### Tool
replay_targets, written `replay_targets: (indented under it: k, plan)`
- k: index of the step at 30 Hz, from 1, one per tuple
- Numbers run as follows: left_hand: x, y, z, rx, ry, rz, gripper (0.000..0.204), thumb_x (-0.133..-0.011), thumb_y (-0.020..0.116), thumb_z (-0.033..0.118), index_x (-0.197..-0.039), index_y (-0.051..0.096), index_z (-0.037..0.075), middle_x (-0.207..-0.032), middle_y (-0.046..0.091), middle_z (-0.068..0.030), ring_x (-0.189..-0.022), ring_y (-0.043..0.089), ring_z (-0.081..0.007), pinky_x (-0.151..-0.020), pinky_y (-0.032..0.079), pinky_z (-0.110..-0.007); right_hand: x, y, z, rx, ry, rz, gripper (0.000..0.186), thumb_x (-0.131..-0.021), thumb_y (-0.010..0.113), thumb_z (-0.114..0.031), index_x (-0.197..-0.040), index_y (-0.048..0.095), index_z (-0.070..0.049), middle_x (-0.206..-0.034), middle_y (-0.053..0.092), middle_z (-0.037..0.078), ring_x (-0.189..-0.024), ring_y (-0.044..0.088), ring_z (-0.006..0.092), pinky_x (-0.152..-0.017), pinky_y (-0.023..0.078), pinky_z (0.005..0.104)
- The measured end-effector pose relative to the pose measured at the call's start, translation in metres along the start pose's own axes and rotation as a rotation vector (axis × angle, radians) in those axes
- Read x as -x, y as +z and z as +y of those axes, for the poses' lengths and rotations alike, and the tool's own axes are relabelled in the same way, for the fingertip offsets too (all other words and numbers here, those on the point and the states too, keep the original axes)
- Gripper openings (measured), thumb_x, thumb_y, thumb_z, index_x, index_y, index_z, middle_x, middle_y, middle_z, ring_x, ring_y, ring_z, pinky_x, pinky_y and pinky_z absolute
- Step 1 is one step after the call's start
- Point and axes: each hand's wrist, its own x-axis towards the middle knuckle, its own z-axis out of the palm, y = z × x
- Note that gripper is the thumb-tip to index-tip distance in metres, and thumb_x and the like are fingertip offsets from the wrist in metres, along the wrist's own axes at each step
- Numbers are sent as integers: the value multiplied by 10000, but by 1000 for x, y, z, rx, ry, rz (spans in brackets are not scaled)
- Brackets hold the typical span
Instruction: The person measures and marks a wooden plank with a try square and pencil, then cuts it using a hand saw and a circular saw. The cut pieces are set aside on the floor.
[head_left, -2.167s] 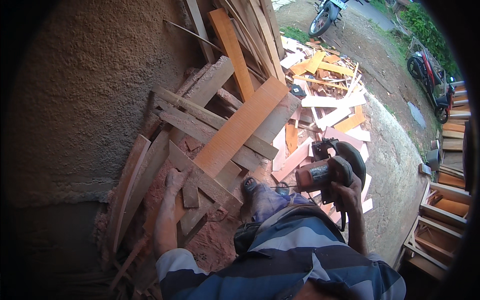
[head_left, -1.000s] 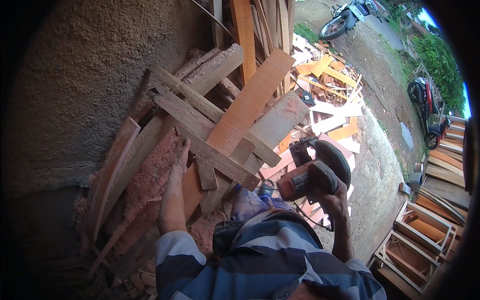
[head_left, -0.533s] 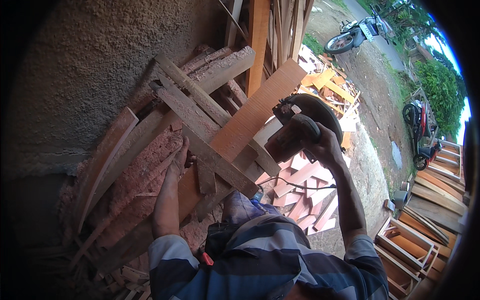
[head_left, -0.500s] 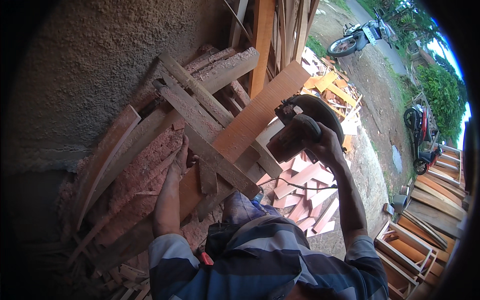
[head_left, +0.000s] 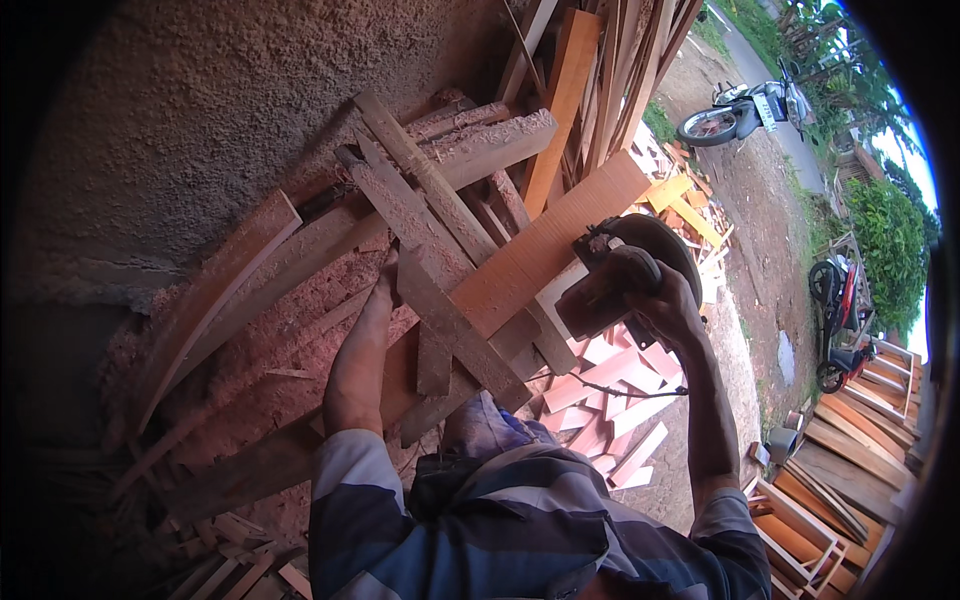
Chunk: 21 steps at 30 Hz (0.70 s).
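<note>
A handheld circular saw, dark with a round guard, is gripped in my right hand, its fingers wrapped round the handle. The saw is at the right end of a wide reddish-brown board, which lies slanting across a rough wooden frame. A dusty crosspiece of that frame lies against the board's near end. Beside the crosspiece's upper left end is my left hand. Its fingers are mostly hidden by the wood, so their grip cannot be made out.
Pink sawdust is heaped left of the frame, by a rough wall. Cut pink wood pieces are piled below the saw, where a cord hangs. Tall planks lean behind. Motorcycles stand farther right.
The view has shifted, so the scene sits farther right. My left hand has moved forward along the crosspiece's end, and the small block by its fingertips no longer shows. My right hand still holds the circular saw.
</note>
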Motion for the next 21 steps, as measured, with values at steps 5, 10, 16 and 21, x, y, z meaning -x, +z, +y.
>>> replay_targets:
  k: [5, 10, 16, 21]
  plan:
    - [12, -20, -15, 33, 69, -68, 714, -960, 736, 371, -1537, 392, 127, -1393, 573, -97, -1105, 654, -238, -820, 589, -376, -3, 3, 2, 7, -38, 19, 427, -796, 786, -94, -1196, 672, 3, -1012, 734, 127, -940, 697, 225, -870, 546, 378]
    - [68, -40, -6, -79, -72, 72, 770, -968, 754, 244, -1598, 319, 159, -1458, 543, -83, -1268, 590, -275, -997, 566, -471, -1, 7, 2, -60, -50, -7, 427, -801, 772, -74, -1211, 673, -5, -1011, 732, 105, -934, 689, 199, -864, 543, 365]
    - [112, -60, -3, 21, -77, 131, 833, -968, 759, 261, -1624, 254, 169, -1505, 498, -44, -1254, 618, -281, -971, 606, -515, -2, 8, 5, -79, -95, 0, 456, -796, 775, -58, -1236, 669, -5, -1046, 739, 108, -930, 688, 187, -866, 548, 357]
    - [139, -80, 1, 1, -153, 128, 842, -986, 738, 293, -1632, 208, 191, -1486, 512, -64, -1256, 614, -258, -891, 634, -498, -3, 8, 8, -58, -52, 14, 430, -801, 785, -71, -1208, 669, -2, -1006, 732, 109, -903, 693, 192, -839, 551, 358]
